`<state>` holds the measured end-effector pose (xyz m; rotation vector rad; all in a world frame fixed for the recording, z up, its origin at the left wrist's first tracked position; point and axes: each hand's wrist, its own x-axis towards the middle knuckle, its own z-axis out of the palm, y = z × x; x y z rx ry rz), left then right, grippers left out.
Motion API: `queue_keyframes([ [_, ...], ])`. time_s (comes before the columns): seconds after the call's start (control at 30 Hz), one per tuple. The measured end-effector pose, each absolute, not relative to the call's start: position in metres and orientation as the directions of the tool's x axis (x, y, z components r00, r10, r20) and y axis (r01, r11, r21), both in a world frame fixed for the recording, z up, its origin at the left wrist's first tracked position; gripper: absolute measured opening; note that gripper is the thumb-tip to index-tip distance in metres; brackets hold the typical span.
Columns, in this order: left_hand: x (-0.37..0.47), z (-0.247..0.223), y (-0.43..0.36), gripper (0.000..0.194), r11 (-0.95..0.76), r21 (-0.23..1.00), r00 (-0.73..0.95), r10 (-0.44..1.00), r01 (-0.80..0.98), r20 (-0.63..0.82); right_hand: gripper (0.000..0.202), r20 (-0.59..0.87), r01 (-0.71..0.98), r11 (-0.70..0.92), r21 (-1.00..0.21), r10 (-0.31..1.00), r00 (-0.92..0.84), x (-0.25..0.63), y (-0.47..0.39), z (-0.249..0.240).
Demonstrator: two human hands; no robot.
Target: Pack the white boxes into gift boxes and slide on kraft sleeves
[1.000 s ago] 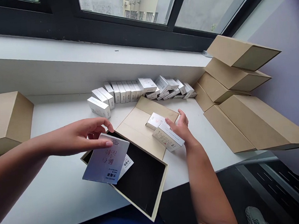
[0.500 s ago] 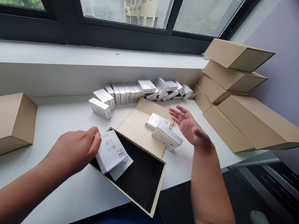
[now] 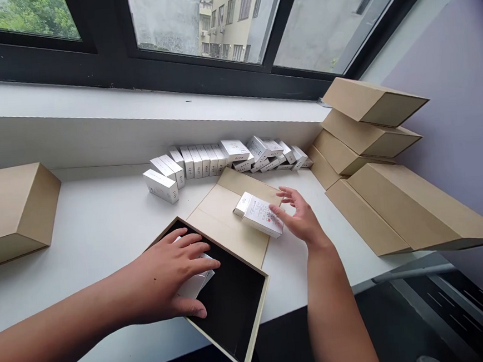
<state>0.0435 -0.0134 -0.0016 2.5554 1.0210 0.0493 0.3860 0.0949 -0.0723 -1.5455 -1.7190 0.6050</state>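
Near edge: One open tan rectangular box with a black interior (image 3: pixel 236 301) sits skewed on the white surface (image 3: pixel 102 214).
Left hand (image 3: pixel 168 279): Palm down over the box, five fingers spread, clenched on nothing; contact with what lies beneath cannot be told.
Under the palm: White pieces (image 3: pixel 191 287) in the box, largely covered; their number cannot be told.
Right hand (image 3: pixel 299 218): Unclenched, thumb over the face of a carton, fingers past its far side; whether it grips cannot be told.
On the lid: Two small white printed cartons rest on the tan fold-out lid (image 3: pixel 213 214), the upper carton (image 3: pixel 259 217) overlapping the lower carton (image 3: pixel 240 203).
Left side: One large closed tan box (image 3: pixel 9 202).
Right side: A stack of tan boxes (image 3: pixel 373 101), at least four, the exact count obscured.
Behind the lid: Three white cartons (image 3: pixel 161 187) at left, one ahead of a pair; then six in a close upright row (image 3: pixel 197 163); then an overlapping pile (image 3: pixel 258 148), at least six.
Beyond: One white ledge (image 3: pixel 93 98) below a dark-framed window (image 3: pixel 166 19).
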Motion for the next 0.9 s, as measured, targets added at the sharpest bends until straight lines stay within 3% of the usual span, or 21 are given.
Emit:
queue_keyframes([
  [0.1, 0.047, -0.005, -0.009, 0.063, -0.600, 0.370, 0.685, 0.711, 0.709, -0.160, 0.088, 0.140, 0.682, 0.272, -0.679, 0.960, -0.243, 0.376, 0.089, -0.070],
  [0.17, 0.045, -0.005, -0.006, 0.064, -0.559, 0.354, 0.644, 0.739, 0.750, -0.197, 0.090, 0.111, 0.724, 0.322, -0.610, 0.939, -0.324, 0.369, 0.086, -0.068],
  [0.3, 0.037, -0.005, -0.003, 0.083, -0.547, 0.332, 0.630, 0.739, 0.768, -0.238, 0.078, 0.044, 0.805, 0.181, -0.564, 0.981, -0.189, 0.362, 0.083, -0.064],
  [0.43, 0.031, -0.006, -0.005, 0.095, -0.523, 0.326, 0.606, 0.750, 0.788, -0.264, 0.079, -0.012, 0.838, 0.052, -0.543, 0.997, -0.070, 0.357, 0.083, -0.065],
  [0.6, 0.036, -0.007, -0.008, 0.063, -0.589, 0.419, 0.697, 0.696, 0.692, -0.172, 0.079, -0.006, 0.799, 0.042, -0.600, 0.998, -0.057, 0.352, 0.093, -0.078],
  [0.7, 0.044, -0.010, -0.010, 0.040, -0.630, 0.388, 0.722, 0.673, 0.673, -0.160, 0.076, 0.024, 0.635, 0.052, -0.771, 0.998, -0.053, 0.357, 0.102, -0.085],
  [0.8, 0.049, -0.012, -0.013, 0.010, -0.643, 0.328, 0.711, 0.686, 0.692, -0.155, 0.073, 0.146, 0.455, 0.092, -0.885, 0.986, 0.083, 0.372, 0.110, -0.088],
  [0.9, 0.050, -0.013, -0.014, 0.016, -0.636, 0.311, 0.697, 0.702, 0.706, -0.147, 0.071, 0.257, 0.440, 0.113, -0.891, 0.923, 0.285, 0.389, 0.117, -0.087],
])
